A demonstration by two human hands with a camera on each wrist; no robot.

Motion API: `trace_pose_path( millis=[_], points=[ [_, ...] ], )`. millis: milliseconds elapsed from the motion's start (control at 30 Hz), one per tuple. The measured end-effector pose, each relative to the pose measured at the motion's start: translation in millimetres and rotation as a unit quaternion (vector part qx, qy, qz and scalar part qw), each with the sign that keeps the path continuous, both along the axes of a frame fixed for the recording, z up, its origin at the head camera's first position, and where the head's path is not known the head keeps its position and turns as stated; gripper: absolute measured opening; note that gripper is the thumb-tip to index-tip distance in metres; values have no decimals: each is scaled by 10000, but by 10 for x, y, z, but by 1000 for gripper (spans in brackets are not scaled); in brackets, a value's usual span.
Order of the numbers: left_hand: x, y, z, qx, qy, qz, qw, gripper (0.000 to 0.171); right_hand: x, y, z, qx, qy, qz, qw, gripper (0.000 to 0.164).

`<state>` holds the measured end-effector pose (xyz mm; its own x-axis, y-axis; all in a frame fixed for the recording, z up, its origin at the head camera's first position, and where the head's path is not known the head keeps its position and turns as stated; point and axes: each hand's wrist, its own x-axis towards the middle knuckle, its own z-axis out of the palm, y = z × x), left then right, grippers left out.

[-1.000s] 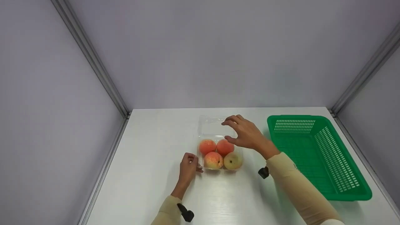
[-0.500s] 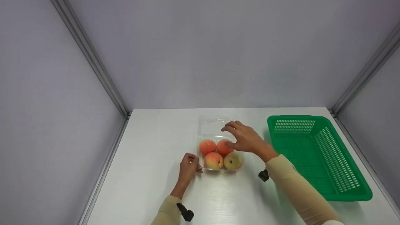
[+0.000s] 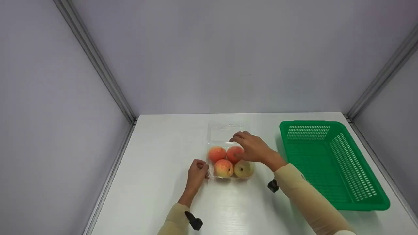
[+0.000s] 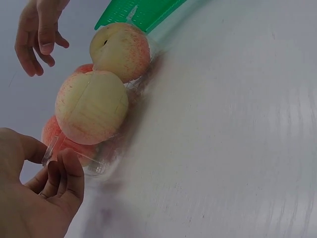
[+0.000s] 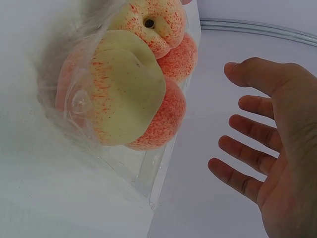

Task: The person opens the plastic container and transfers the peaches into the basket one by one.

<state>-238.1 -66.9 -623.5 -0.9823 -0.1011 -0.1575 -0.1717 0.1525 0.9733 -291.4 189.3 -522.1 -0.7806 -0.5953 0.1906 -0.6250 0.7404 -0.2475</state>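
Several peaches sit together in a clear plastic clamshell box [image 5: 148, 168], its see-through lid [image 3: 222, 132] laid back on the far side. My left hand [image 3: 196, 174] is at the box's left side; in the left wrist view its thumb and fingers pinch the clear plastic rim [image 4: 51, 148]. Over the far right peach [image 3: 232, 152] hovers my right hand [image 3: 254, 148], fingers spread and bent. The right wrist view shows those fingers apart from the fruit, with nothing between them. A yellowish peach [image 3: 244, 168] lies at the near right, a red-and-yellow one [image 3: 222, 168] beside it.
To the right of the box stands a large green plastic basket [image 3: 315, 163] with slotted walls; my right forearm [image 3: 303, 192] passes in front of its near left corner. Pale panels [image 3: 241, 58] enclose the white table [image 3: 156, 156] at the back and sides.
My right hand has come down and slightly nearer, from above the lid and far peaches to close over the far right peach. The left hand stays at the box's rim.
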Motion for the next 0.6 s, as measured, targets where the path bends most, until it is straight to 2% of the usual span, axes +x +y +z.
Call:
trace_pose_path(
  millis=[233, 600],
  points=[
    [-18, -9, -12, 93, 118, -40, 9999, 28, -4, -26, -89, 128, 16, 54, 9999, 43],
    [-30, -24, -3, 163, 8, -93, 9998, 26, -10, -51, -224, 158, -171, -95, 9997, 47]
  ],
)
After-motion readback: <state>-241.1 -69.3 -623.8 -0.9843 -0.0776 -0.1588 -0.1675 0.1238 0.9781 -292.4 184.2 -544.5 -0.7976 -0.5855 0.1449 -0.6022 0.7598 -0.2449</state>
